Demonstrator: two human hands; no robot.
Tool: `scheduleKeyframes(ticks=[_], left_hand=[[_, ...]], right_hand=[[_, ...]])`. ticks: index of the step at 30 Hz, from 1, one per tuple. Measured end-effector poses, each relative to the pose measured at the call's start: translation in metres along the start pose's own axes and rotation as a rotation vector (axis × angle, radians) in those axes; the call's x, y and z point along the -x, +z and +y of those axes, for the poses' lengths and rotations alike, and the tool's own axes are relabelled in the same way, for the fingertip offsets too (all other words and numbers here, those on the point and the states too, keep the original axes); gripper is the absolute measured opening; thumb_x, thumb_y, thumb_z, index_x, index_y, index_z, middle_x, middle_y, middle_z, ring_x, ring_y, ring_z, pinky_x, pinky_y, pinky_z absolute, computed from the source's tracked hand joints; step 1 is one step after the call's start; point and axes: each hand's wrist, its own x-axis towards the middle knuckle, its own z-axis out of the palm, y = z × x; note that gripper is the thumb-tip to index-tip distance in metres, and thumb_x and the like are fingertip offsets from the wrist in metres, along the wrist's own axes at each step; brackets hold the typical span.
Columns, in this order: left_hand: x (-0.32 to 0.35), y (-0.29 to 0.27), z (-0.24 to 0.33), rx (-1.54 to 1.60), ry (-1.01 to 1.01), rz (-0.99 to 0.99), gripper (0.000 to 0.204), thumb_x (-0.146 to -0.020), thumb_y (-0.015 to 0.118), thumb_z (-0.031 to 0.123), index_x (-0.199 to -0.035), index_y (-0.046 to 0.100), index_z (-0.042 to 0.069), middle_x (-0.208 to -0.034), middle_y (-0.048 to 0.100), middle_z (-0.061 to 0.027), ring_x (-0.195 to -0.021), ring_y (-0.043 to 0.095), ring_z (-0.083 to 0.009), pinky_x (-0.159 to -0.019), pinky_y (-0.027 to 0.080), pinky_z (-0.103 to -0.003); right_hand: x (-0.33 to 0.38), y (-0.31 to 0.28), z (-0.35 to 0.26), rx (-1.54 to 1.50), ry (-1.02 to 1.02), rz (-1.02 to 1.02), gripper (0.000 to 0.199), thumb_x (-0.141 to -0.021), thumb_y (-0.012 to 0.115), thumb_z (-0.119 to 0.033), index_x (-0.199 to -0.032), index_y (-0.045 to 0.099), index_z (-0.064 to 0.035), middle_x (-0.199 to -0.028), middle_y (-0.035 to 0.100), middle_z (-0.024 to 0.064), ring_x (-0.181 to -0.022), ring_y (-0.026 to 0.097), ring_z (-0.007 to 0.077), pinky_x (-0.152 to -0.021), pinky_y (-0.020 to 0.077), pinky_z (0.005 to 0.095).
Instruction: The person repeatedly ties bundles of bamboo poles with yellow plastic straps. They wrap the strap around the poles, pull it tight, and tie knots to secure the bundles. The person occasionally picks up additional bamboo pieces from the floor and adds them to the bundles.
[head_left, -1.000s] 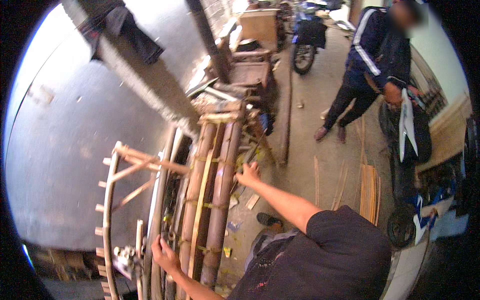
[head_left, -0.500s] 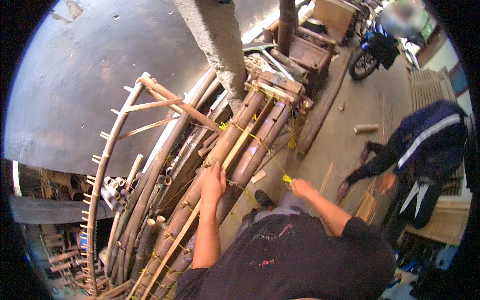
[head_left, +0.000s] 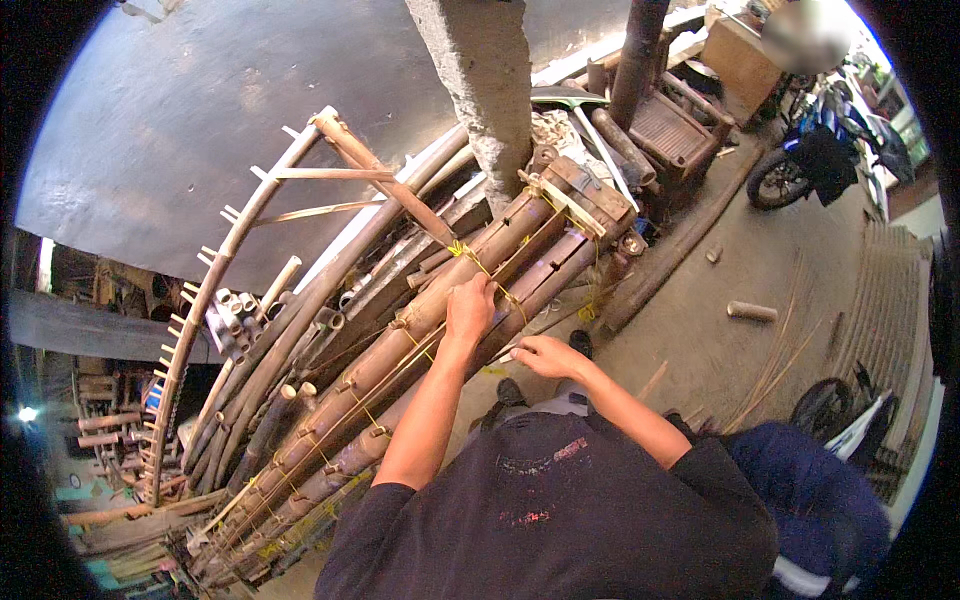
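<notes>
Fingers (head_left: 482, 284) of the left hand (head_left: 468, 312) curl down onto the bamboo poles (head_left: 437, 302), near the yellow ties (head_left: 458, 248); whether they grip anything is hidden. Those of the right hand (head_left: 545, 357) bend together just beside the outer pole, their hold too small to tell. The poles lie side by side, slanting from lower left up to a wooden block (head_left: 592, 194) near the concrete pillar (head_left: 482, 90).
</notes>
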Motion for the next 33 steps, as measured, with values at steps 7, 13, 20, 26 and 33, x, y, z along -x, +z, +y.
scheduleKeyframes(ticks=[7, 13, 20, 26, 33], left_hand=[[0.004, 0.013, 0.008, 0.007, -0.069, 0.085, 0.02, -0.089, 0.06, 0.022, -0.083, 0.063, 0.003, -0.082, 0.066, -0.023, -0.082, 0.063, -0.044, -0.071, 0.049, -0.051], [0.016, 0.044, -0.035, -0.031, 0.002, 0.117, 0.019, -0.091, 0.058, 0.021, -0.1, 0.062, 0.005, -0.092, 0.066, -0.0169, -0.088, 0.063, -0.0381, -0.069, 0.05, -0.047], [0.002, 0.013, 0.009, -0.014, -0.134, -0.047, 0.031, -0.097, 0.048, 0.032, -0.094, 0.065, 0.006, -0.085, 0.065, -0.0251, -0.085, 0.062, -0.0456, -0.074, 0.047, -0.056], [0.007, -0.006, 0.016, 0.028, -0.231, -0.048, 0.032, -0.097, 0.046, 0.033, -0.096, 0.063, 0.006, -0.088, 0.065, -0.0248, -0.085, 0.062, -0.0454, -0.075, 0.047, -0.056], [-0.043, -0.005, -0.002, 0.335, -0.051, 0.057, 0.027, -0.097, 0.05, 0.024, -0.097, 0.07, 0.005, -0.074, 0.066, -0.0118, -0.071, 0.063, -0.0272, -0.069, 0.049, -0.039]], right_hand=[[-0.019, -0.036, -0.034, -1.825, 0.421, 0.379, 0.024, -0.096, 0.049, -0.032, -0.094, 0.06, -0.0108, -0.082, 0.06, 0.0023, -0.079, 0.058, 0.0155, -0.075, 0.0459, 0.0324], [-0.099, -0.017, -0.126, -0.843, -0.291, 0.394, 0.032, -0.094, 0.047, -0.033, -0.077, 0.055, -0.0063, -0.076, 0.056, 0.0078, -0.074, 0.054, 0.02, -0.066, 0.0449, 0.0371], [-0.204, -0.076, -0.072, 0.528, -0.304, 0.497, 0.053, -0.095, 0.045, -0.051, -0.092, 0.067, -0.0035, -0.081, 0.068, 0.013, -0.073, 0.062, 0.0255, -0.071, 0.0477, 0.0424], [-0.065, -0.112, -0.133, -0.315, -0.874, -0.388, 0.036, -0.097, 0.048, -0.032, -0.082, 0.061, -0.0009, -0.078, 0.063, 0.0169, -0.071, 0.059, 0.0297, -0.07, 0.0493, 0.0432], [-0.015, -0.029, 0.002, 0.167, -0.36, -0.08, 0.04, -0.093, 0.054, -0.032, -0.067, 0.062, -0.0026, -0.069, 0.062, 0.0212, -0.073, 0.061, 0.0411, -0.076, 0.0472, 0.05]])
